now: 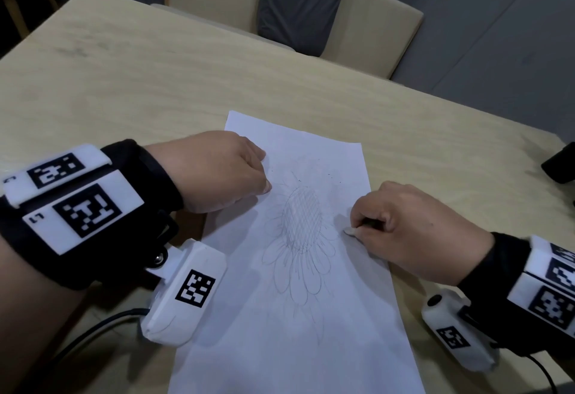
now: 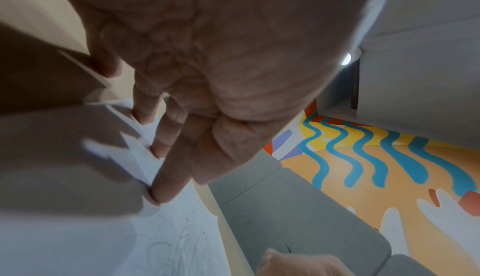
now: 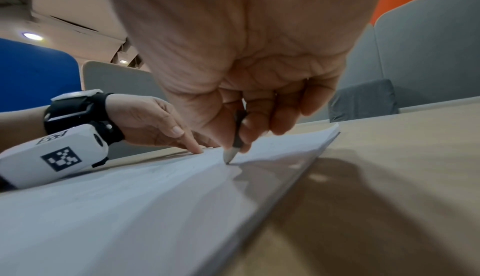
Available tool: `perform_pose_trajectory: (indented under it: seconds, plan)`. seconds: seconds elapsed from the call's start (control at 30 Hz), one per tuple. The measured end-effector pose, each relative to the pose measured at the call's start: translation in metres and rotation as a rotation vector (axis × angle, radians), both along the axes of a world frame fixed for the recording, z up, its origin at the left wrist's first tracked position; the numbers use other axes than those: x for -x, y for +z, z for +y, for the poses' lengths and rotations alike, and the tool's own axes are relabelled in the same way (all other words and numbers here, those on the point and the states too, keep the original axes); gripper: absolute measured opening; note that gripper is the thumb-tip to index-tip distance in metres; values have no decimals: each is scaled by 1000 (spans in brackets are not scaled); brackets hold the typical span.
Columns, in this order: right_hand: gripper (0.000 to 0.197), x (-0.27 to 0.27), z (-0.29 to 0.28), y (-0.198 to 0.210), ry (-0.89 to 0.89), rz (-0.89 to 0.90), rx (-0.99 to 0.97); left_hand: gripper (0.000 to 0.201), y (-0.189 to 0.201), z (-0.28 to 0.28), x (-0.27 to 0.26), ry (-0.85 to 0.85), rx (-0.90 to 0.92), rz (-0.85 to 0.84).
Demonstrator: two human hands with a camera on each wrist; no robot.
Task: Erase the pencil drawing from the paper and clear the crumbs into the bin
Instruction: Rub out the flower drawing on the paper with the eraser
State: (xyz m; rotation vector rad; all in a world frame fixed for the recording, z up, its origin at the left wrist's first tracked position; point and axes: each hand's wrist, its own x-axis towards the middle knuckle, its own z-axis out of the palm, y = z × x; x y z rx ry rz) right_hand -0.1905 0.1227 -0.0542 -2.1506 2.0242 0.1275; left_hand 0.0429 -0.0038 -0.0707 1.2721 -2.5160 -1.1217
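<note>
A white paper (image 1: 298, 316) lies on the wooden table (image 1: 155, 82) with a pencil sunflower drawing (image 1: 300, 228) at its middle. My left hand (image 1: 242, 172) stands on the paper's upper left part, its straight fingertips (image 2: 158, 194) pressing the sheet (image 2: 78, 239) down. My right hand (image 1: 389, 222) rests at the sheet's right edge and pinches a dark pencil (image 3: 236, 136), whose tip touches the paper (image 3: 130, 208) beside the drawing's right petals. In the head view the pencil is almost hidden under the fingers. A few dark specks (image 1: 329, 176) lie above the drawing.
A black object (image 1: 560, 162) sits at the table's right edge. Two beige chairs (image 1: 370, 29) and a grey cushion (image 1: 298, 4) stand beyond the far edge. Cables (image 1: 93, 331) trail from the wrist cameras near the front edge. No bin or eraser is in view.
</note>
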Motion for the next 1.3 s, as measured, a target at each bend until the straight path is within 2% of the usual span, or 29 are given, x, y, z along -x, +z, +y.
perform_pose_trajectory:
  seconds: [0.2, 0.37, 0.47, 0.6, 0.73, 0.87, 0.97, 1.1, 1.3]
  plan:
    - [18, -6, -12, -3, 41, 7, 74, 50, -5, -3, 1, 1, 10, 6]
    - [15, 0, -1, -2, -13, -48, -3, 49, -7, -4, 1, 19, 10, -3]
    - [15, -4, -7, -4, 6, -79, 72, 49, -8, -3, 1, 9, 24, 1]
    - [15, -7, -16, -10, 75, -30, 81, 44, -6, -4, 2, -15, 51, 4]
    - [14, -1, -8, -5, 64, 1, 5, 49, -8, -4, 1, 12, 28, 3]
    - [13, -10, -18, -7, 103, 42, 77, 45, -10, -6, 1, -10, 40, 3]
    - [12, -9, -20, -6, 112, 93, 54, 48, -9, -5, 1, 10, 15, 6]
    - [11, -1, -8, 1, 90, 47, -27, 46, -11, -5, 1, 8, 14, 0]
    - [15, -1, -15, -2, 118, 62, 39, 48, -11, -6, 2, 6, 14, 20]
